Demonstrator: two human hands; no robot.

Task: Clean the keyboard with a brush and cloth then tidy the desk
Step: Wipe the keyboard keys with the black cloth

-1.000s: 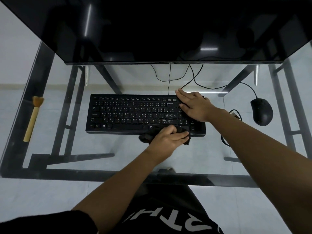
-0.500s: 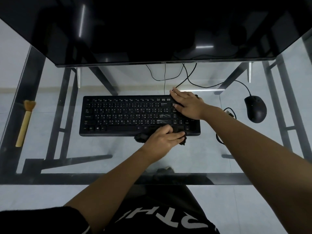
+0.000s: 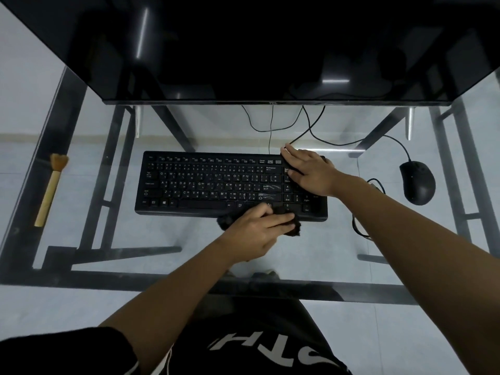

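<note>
Both hands stay put. The left hand [image 3: 254, 230] grips the fuzzy black cloth [image 3: 293, 230] at the front edge of the flat black keyboard [image 3: 205, 185]. The right hand [image 3: 308, 171] lies on its keys, fingers straight.

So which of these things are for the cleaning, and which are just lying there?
For the job: keyboard; dark cloth, gripped by the left hand at its front edge; right hand, flat on its right end; brush, unused at the glass desk's left side.
Just lying about: mouse, monitor, cables.
</note>
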